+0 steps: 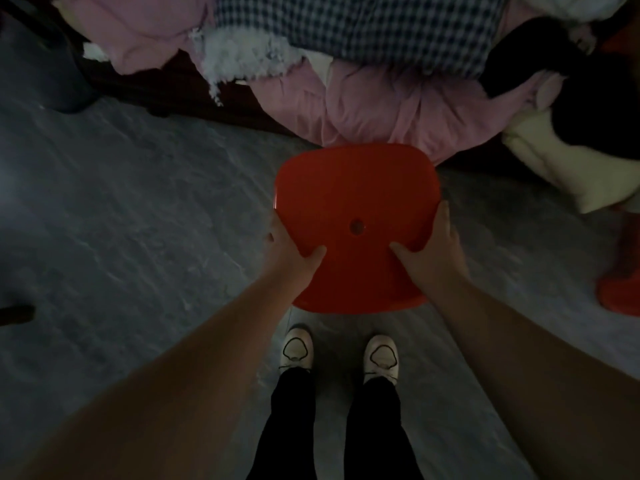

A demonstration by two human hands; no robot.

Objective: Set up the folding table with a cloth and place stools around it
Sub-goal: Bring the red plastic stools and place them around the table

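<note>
A red plastic stool [353, 199] with a small hole in the middle of its seat is in front of me, seen from above. My left hand [289, 249] grips the seat's left edge, thumb lying on top. My right hand [429, 249] grips the right edge the same way. The stool's legs are hidden under the seat, so I cannot tell whether it rests on the floor. A second red stool [620, 282] is partly in view at the right edge. No folding table or tablecloth is visible.
A bed with pink bedding [374, 109], a checked blanket [363, 32] and dark clothes [588, 109] runs along the top, just beyond the stool. The grey marble-pattern floor [121, 220] stretches out to the left. My white shoes [339, 351] stand just behind the stool. The room is dim.
</note>
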